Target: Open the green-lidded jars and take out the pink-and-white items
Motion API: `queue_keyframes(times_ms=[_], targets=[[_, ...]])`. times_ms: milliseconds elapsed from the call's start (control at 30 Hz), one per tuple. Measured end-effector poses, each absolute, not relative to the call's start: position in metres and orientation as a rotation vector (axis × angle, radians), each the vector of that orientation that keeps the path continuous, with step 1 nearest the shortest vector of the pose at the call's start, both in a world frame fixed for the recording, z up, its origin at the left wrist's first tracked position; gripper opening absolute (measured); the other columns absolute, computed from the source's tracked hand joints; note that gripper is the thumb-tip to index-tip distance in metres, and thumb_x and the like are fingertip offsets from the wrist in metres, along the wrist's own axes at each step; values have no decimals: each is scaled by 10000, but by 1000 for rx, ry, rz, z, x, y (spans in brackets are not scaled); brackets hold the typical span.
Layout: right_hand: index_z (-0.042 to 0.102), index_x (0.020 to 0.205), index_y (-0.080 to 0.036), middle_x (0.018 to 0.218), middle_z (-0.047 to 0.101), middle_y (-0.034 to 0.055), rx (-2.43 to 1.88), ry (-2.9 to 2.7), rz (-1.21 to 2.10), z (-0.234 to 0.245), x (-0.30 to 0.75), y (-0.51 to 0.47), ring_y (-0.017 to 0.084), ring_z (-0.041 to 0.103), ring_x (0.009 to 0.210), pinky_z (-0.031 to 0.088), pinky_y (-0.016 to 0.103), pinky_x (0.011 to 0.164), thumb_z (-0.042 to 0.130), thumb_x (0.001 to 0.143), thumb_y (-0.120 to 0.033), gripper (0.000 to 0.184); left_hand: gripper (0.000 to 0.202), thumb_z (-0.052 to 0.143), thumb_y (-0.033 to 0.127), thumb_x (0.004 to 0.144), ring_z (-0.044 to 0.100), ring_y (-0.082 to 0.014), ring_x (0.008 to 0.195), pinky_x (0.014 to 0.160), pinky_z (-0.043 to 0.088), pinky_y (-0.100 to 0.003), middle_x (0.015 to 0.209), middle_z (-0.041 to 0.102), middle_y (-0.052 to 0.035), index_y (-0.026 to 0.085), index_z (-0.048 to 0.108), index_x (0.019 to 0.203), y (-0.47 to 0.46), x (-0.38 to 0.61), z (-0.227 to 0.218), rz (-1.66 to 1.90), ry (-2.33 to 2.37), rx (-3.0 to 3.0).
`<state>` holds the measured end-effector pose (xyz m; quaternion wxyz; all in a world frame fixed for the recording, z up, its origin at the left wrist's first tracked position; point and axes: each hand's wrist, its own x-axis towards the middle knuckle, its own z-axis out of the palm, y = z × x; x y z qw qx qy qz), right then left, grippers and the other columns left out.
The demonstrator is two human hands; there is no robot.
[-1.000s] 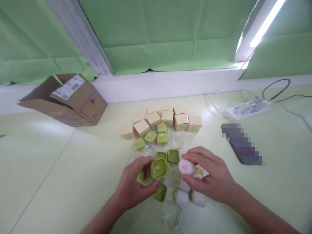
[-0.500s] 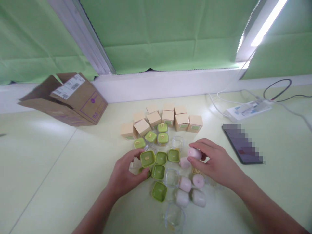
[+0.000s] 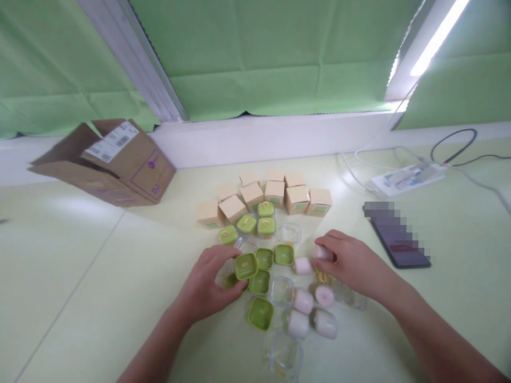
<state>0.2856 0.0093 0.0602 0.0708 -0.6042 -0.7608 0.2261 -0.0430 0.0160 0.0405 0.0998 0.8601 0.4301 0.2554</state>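
Note:
My left hand (image 3: 207,284) is curled around a green square lid (image 3: 245,265), holding it low over a cluster of other green lids (image 3: 264,258). My right hand (image 3: 349,260) pinches a pale pink cylinder (image 3: 321,252) down at the table, beside another pink cylinder (image 3: 302,265). More pink cylinders (image 3: 303,301) and clear square jars (image 3: 280,290) lie between my hands. Behind them stand closed jars with green lids (image 3: 265,225) and a row of small tan boxes (image 3: 296,199).
An open cardboard box (image 3: 115,162) lies at the far left. A dark phone (image 3: 399,239) rests to the right, with a power strip (image 3: 403,179) and cables (image 3: 455,146) beyond it. A white sill and green curtain back the pale table (image 3: 99,276).
My left hand has carried the green lid forward and down among the other lids. My right hand has moved the pink cylinder forward and lowered it to the table.

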Motion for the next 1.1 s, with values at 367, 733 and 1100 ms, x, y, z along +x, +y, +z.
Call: queue_keyframes(times_ms=[367,733,1100], targets=[[648,904,-193,909,632,66,-1815,-2327,763,54,287,13,209,620,826,428,311,771,580,855,-252,103,401,709,240,768,636,-262,1077,975,501,-427,1107,686,-109,211,590,1150,18,-41,39,757,1095,2602],[635,1028,-174,975,621,77,-1703,-2324,848,49,292,14,202,606,857,434,298,794,578,859,-277,205,386,684,271,802,586,-286,1133,999,443,-464,1149,654,-116,202,570,1164,22,-49,42,541,1059,2726],[615,1075,-176,1001,614,79,-1606,-2325,905,47,299,17,214,594,899,444,310,801,605,861,-342,271,377,675,296,770,504,-321,1240,1051,396,-500,1273,580,-131,209,604,1130,22,-54,43,429,1159,2723]])
